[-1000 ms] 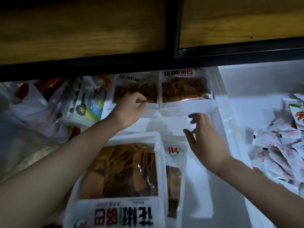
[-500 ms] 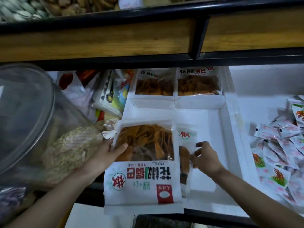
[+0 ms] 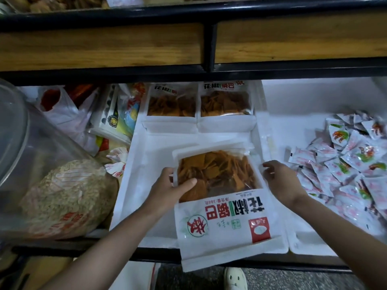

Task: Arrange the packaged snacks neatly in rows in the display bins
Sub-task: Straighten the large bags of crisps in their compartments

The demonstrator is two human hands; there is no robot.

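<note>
A large white snack bag (image 3: 222, 208) with a clear window of orange crisps lies upside down over the front of the white foam bin (image 3: 134, 185). My left hand (image 3: 169, 187) grips its left edge, thumb on the window. My right hand (image 3: 280, 181) holds its right edge, fingers curled behind it. More bags seem stacked under it, their top edges showing. Two matching bags (image 3: 171, 105) (image 3: 226, 101) stand side by side at the back of the bin.
A second foam bin (image 3: 293, 114) to the right holds several small white sachets (image 3: 351, 160). Left of the bin sit a bag of grain (image 3: 69, 195), a clear plastic lid (image 3: 12, 130) and loose plastic bags (image 3: 69, 109). A wooden shelf front (image 3: 104, 47) overhangs the bins.
Both hands came back from the rear bags to the front bag. It has shifted right across the bin, and now covers the second bag that lay beside it.
</note>
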